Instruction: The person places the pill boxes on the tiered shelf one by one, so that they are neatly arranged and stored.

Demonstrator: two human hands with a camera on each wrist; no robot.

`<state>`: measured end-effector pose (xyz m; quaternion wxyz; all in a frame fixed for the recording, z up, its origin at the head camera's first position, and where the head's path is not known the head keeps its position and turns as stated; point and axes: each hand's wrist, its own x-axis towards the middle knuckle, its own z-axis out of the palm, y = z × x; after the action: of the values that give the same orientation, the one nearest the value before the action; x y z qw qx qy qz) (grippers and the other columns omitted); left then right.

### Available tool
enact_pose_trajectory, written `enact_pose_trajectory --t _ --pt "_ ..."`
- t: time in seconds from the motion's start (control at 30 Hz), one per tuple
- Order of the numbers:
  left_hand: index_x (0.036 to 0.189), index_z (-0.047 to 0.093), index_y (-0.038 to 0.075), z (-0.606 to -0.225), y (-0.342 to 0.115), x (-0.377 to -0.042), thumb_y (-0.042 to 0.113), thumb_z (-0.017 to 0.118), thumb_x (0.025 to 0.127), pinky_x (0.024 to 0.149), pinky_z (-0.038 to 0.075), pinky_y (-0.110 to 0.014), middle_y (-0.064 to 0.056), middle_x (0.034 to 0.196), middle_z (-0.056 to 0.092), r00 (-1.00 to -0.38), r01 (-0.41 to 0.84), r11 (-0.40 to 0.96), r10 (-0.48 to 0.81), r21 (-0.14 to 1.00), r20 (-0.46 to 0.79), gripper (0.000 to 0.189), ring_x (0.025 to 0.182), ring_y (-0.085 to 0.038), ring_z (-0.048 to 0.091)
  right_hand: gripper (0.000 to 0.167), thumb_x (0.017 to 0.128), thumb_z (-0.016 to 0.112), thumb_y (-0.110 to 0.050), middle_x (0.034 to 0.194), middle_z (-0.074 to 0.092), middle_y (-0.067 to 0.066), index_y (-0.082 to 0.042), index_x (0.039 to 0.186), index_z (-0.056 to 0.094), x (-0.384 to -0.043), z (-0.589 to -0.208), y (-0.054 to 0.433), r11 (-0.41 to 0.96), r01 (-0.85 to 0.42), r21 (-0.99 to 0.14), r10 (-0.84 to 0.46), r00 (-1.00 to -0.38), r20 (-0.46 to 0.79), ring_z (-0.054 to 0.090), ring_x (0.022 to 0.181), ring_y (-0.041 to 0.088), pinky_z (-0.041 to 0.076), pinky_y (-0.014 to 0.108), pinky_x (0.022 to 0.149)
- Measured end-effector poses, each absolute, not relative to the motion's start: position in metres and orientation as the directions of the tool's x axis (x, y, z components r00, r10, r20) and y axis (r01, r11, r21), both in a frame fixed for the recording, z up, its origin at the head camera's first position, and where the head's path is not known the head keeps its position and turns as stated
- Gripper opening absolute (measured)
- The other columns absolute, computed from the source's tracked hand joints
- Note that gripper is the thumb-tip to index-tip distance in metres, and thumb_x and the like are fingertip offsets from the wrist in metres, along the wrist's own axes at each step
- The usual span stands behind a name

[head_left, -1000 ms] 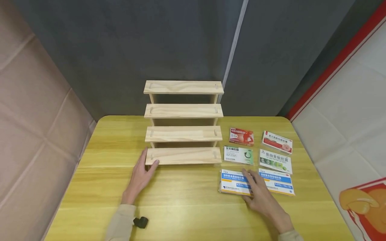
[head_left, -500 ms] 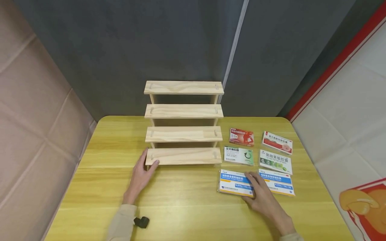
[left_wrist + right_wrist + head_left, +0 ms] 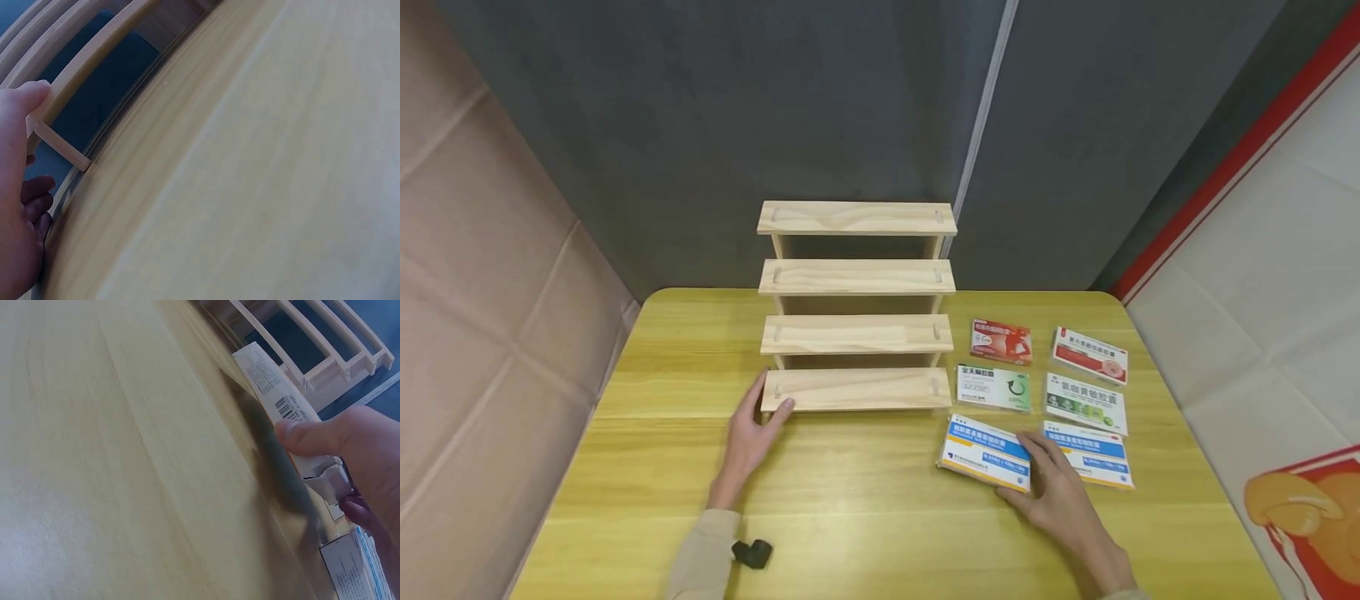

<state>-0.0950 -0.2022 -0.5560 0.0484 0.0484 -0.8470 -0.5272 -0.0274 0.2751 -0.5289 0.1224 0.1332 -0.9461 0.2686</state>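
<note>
My right grip (image 3: 1056,500) pinches 1 blue-and-white box (image 3: 985,452), my left grip (image 3: 748,440) the rack (image 3: 861,389); 5 boxes (image 3: 1084,403) aren't picked up yet.

Head view: even, moderately bright light; soft sheen on the table (image 3: 850,525); backdrop (image 3: 737,125) dim; smallest print on the boxes (image 3: 1086,402) blurred. Left wrist view: duller, bluish cast; wood grain soft; shelf boards (image 3: 87,59) bowed by lens distortion. Right wrist view: pale glare at lower left; diffuse shadow beneath the held box (image 3: 265,376); shelf boards likewise curved at top right
</note>
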Motion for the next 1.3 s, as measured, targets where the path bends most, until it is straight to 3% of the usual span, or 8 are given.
enact_pose_trajectory --t 0.03,0.27,0.43,0.77,0.9,1.1,1.3 --pt "0.160 0.030 0.024 -0.556 -0.203 -0.095 0.045 0.068 0.096 0.125 0.021 -0.061 -0.014 0.166 0.029 -0.990 -0.030 0.439 -0.134 0.898 0.032 0.078 0.153 -0.040 0.027 0.087 0.063 0.098 -0.031 0.134 0.058 0.013 -0.001 0.136 0.060 -0.027 -0.529 0.275 0.820 -0.313 -0.479 -0.178 -0.935 0.307 0.056 0.123 0.035 0.009 -0.004 0.107" --pt "0.160 0.029 0.029 -0.557 -0.205 -0.095 0.047 0.068 0.096 0.123 0.022 -0.066 -0.014 0.165 0.031 -0.990 -0.035 0.454 -0.137 0.890 0.030 0.077 0.152 -0.042 0.028 0.090 0.058 0.100 -0.026 0.135 0.058 0.014 -0.002 0.135 0.060 -0.028 -0.527 0.274 0.800 -0.314 -0.511 -0.143 -0.927 0.347 0.055 0.122 0.034 0.013 -0.005 0.106" --pt "0.160 0.030 0.027 -0.556 -0.205 -0.096 0.047 0.067 0.096 0.123 0.022 -0.066 -0.014 0.164 0.032 -0.990 -0.030 0.455 -0.134 0.890 0.035 0.077 0.151 -0.042 0.028 0.092 0.055 0.100 -0.020 0.135 0.058 0.015 -0.001 0.136 0.060 -0.030 -0.526 0.274 0.770 -0.343 -0.538 -0.130 -0.910 0.394 0.054 0.120 0.032 0.016 -0.003 0.107" --pt "0.161 0.029 0.025 -0.556 -0.205 -0.094 0.046 0.067 0.096 0.122 0.021 -0.067 -0.013 0.166 0.030 -0.991 -0.020 0.457 -0.128 0.889 0.043 0.077 0.152 -0.042 0.026 0.098 0.054 0.100 -0.013 0.138 0.056 0.018 -0.004 0.142 0.057 -0.037 -0.516 0.276 0.718 -0.395 -0.573 -0.113 -0.878 0.465 0.043 0.131 0.001 0.025 0.003 0.112" --pt "0.161 0.029 0.025 -0.555 -0.204 -0.093 0.046 0.067 0.096 0.122 0.021 -0.067 -0.013 0.166 0.029 -0.991 -0.024 0.456 -0.131 0.890 0.041 0.077 0.152 -0.041 0.026 0.101 0.053 0.100 -0.010 0.137 0.055 0.021 -0.006 0.144 0.056 -0.041 -0.512 0.275 0.706 -0.416 -0.574 -0.099 -0.860 0.501 0.043 0.131 0.002 0.026 0.005 0.114" --pt "0.161 0.029 0.026 -0.556 -0.203 -0.092 0.046 0.067 0.096 0.122 0.021 -0.068 -0.014 0.165 0.030 -0.991 -0.024 0.458 -0.131 0.889 0.041 0.078 0.152 -0.042 0.027 0.096 0.052 0.097 -0.007 0.135 0.055 0.027 0.001 0.139 0.058 -0.047 -0.505 0.272 0.698 -0.446 -0.560 -0.078 -0.825 0.560 0.044 0.133 0.006 0.028 0.005 0.113" --pt "0.160 0.030 0.025 -0.557 -0.203 -0.092 0.047 0.068 0.096 0.122 0.021 -0.068 -0.013 0.165 0.031 -0.990 -0.022 0.451 -0.134 0.892 0.043 0.078 0.152 -0.042 0.027 0.095 0.054 0.096 -0.010 0.137 0.055 0.027 0.003 0.139 0.057 -0.052 -0.497 0.267 0.707 -0.399 -0.584 -0.022 -0.838 0.545 0.044 0.132 0.007 0.028 0.006 0.111"
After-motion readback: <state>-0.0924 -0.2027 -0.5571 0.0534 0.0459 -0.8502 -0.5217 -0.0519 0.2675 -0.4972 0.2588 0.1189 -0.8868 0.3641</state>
